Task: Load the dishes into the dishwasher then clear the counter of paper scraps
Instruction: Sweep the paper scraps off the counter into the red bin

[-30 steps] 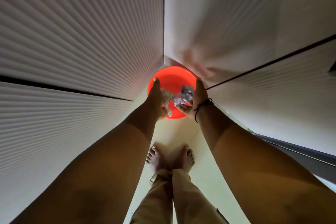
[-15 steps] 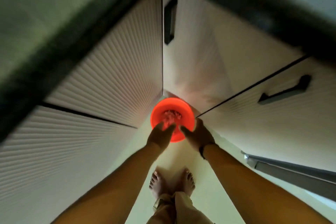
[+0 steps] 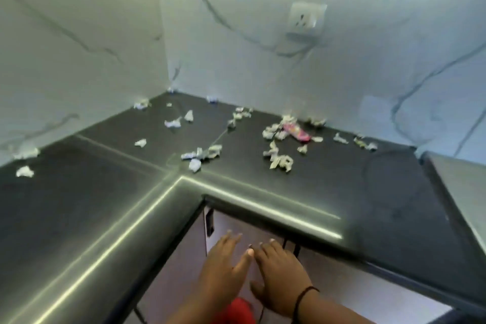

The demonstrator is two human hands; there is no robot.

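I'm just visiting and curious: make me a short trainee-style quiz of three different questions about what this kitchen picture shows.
1. True or false: the dark counter is already free of paper scraps.
2. Multiple choice: the left hand and right hand are A) gripping scraps, B) empty with fingers spread, C) holding a plate.
3. Fill in: among the scraps near the back wall lies a ____ wrapper.

Key: 1 false; 2 B; 3 pink.
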